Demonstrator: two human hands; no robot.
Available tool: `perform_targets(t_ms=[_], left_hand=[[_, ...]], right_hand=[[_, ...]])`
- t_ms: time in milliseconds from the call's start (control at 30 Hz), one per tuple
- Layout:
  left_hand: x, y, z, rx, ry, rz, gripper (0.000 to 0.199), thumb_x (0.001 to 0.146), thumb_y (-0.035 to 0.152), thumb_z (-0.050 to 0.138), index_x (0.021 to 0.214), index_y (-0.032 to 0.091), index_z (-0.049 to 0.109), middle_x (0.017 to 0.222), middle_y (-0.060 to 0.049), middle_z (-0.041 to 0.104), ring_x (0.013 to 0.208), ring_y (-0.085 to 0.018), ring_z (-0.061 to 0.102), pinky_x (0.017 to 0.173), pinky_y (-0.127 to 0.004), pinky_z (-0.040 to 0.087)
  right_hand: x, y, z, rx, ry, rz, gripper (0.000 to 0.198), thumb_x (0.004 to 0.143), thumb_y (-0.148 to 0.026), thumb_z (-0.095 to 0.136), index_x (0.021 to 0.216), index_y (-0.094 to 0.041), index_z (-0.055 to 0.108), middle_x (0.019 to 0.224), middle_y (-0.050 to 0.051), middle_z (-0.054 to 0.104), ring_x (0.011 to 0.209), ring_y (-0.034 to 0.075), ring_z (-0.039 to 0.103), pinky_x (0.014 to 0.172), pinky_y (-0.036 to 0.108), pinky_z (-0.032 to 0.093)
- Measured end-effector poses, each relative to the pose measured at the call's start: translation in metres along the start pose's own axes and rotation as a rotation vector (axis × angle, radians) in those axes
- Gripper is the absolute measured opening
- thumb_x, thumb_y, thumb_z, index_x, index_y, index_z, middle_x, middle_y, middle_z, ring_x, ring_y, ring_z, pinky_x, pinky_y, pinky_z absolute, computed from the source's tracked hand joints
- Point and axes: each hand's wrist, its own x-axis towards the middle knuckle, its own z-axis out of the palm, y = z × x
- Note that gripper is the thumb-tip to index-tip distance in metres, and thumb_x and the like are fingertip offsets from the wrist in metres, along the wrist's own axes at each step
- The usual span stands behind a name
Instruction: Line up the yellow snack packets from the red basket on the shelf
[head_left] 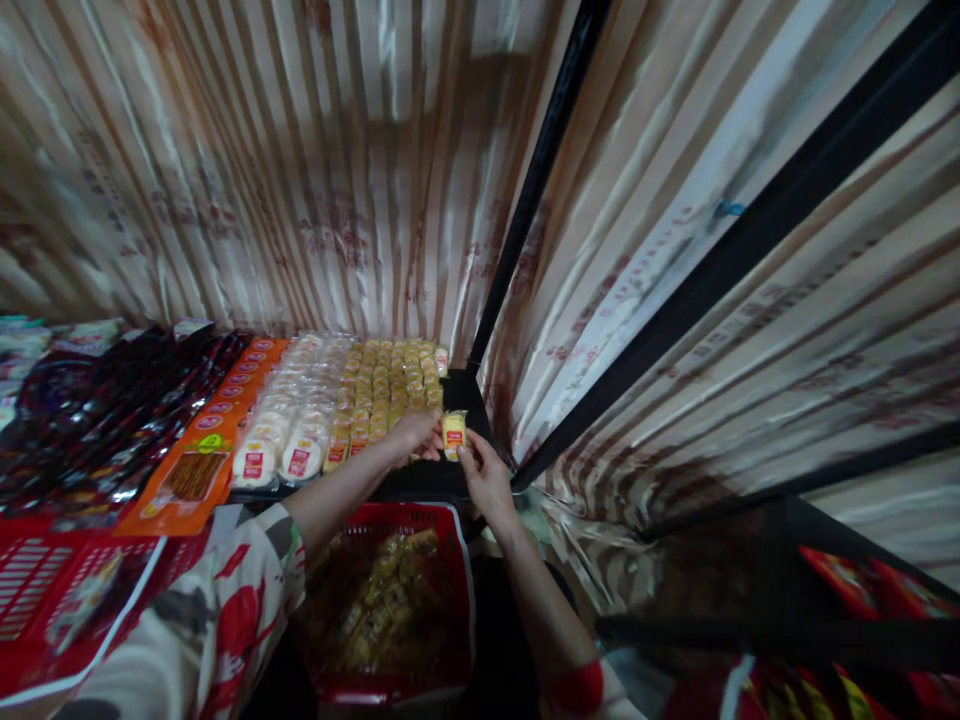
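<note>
A small yellow wrapped snack cake point(454, 436) with a red label stands upright in the fingers of my right hand point(487, 482), thumb in front. Close beside it is my left hand point(418, 433), its fingers bent near the packet's left edge; whether they touch it or hold anything is hidden. Rows of similar yellow packets point(386, 385) stand on the dark shelf just behind and left of my hands. Below my forearms sits a red basket point(469, 600) with loose yellow packets point(394, 600) in it.
Left of the yellow rows lie white round packets point(289, 420), an orange snack bag strip point(202, 440) and dark shiny packets point(112, 400). Another red basket point(37, 580) stands at lower left. Black posts point(540, 180) and a striped curtain point(300, 150) border the shelf. Red packets point(862, 580) are at right.
</note>
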Motion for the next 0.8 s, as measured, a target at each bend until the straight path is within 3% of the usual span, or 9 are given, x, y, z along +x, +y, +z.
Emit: perform_targets(t_ms=[233, 367, 433, 533, 667, 733, 800], left_hand=[[0.055, 0.032, 0.010, 0.159, 0.120, 0.193, 0.015, 0.082, 0.018, 0.048, 0.088, 0.016, 0.061, 0.078, -0.004, 0.066, 0.067, -0.012, 0.060, 0.062, -0.021, 0.048], [0.081, 0.041, 0.004, 0.312, 0.269, 0.378, 0.030, 0.076, 0.018, 0.056, 0.106, 0.018, 0.058, 0.110, -0.008, 0.063, 0.102, -0.020, 0.058, 0.089, -0.032, 0.045], [0.092, 0.046, -0.003, 0.394, 0.326, 0.481, 0.033, 0.076, 0.018, 0.056, 0.109, 0.019, 0.057, 0.116, -0.008, 0.060, 0.109, -0.020, 0.055, 0.096, -0.033, 0.041], [0.109, 0.053, -0.013, 0.360, 0.251, 0.519, 0.023, 0.078, 0.018, 0.053, 0.100, 0.017, 0.062, 0.098, -0.005, 0.066, 0.091, -0.017, 0.062, 0.085, -0.030, 0.049], [0.126, 0.059, -0.011, -0.036, 0.220, 0.407, 0.014, 0.083, 0.018, 0.050, 0.094, 0.014, 0.058, 0.075, -0.001, 0.063, 0.059, -0.009, 0.061, 0.063, -0.025, 0.054], [0.129, 0.061, -0.003, -0.221, 0.237, 0.382, 0.013, 0.084, 0.017, 0.051, 0.095, 0.014, 0.055, 0.077, -0.001, 0.063, 0.057, -0.008, 0.061, 0.061, -0.024, 0.055], [0.130, 0.060, 0.005, -0.252, 0.225, 0.358, 0.014, 0.085, 0.016, 0.050, 0.098, 0.013, 0.053, 0.083, -0.004, 0.064, 0.060, -0.008, 0.062, 0.063, -0.024, 0.056]], right_hand=[[0.069, 0.008, 0.013, 0.000, 0.195, 0.119, 0.046, 0.083, -0.039, 0.043, 0.120, -0.014, 0.055, 0.092, 0.008, 0.069, 0.080, 0.020, 0.063, 0.076, 0.032, 0.049], [0.097, 0.015, 0.015, -0.008, 0.222, 0.102, 0.043, 0.082, -0.036, 0.044, 0.117, -0.017, 0.059, 0.109, 0.009, 0.066, 0.100, 0.021, 0.059, 0.090, 0.035, 0.044], [0.108, 0.018, 0.014, 0.009, 0.195, 0.043, 0.039, 0.082, -0.035, 0.045, 0.112, -0.019, 0.063, 0.111, 0.008, 0.065, 0.104, 0.021, 0.057, 0.095, 0.036, 0.040], [0.121, 0.021, 0.011, 0.107, 0.150, -0.034, 0.037, 0.080, -0.037, 0.051, 0.112, -0.021, 0.063, 0.107, 0.006, 0.066, 0.102, 0.020, 0.057, 0.095, 0.037, 0.040], [0.137, 0.023, 0.019, 0.460, 0.355, 0.123, 0.056, 0.070, -0.042, 0.064, 0.121, -0.023, 0.051, 0.097, 0.001, 0.064, 0.087, 0.015, 0.060, 0.082, 0.032, 0.047], [0.142, 0.023, 0.027, 0.650, 0.410, 0.208, 0.053, 0.065, -0.042, 0.069, 0.111, -0.021, 0.054, 0.085, -0.002, 0.062, 0.077, 0.013, 0.060, 0.075, 0.028, 0.048], [0.146, 0.024, 0.035, 0.780, 0.404, 0.221, 0.042, 0.063, -0.042, 0.071, 0.096, -0.020, 0.057, 0.075, -0.004, 0.059, 0.071, 0.012, 0.059, 0.070, 0.026, 0.049]])
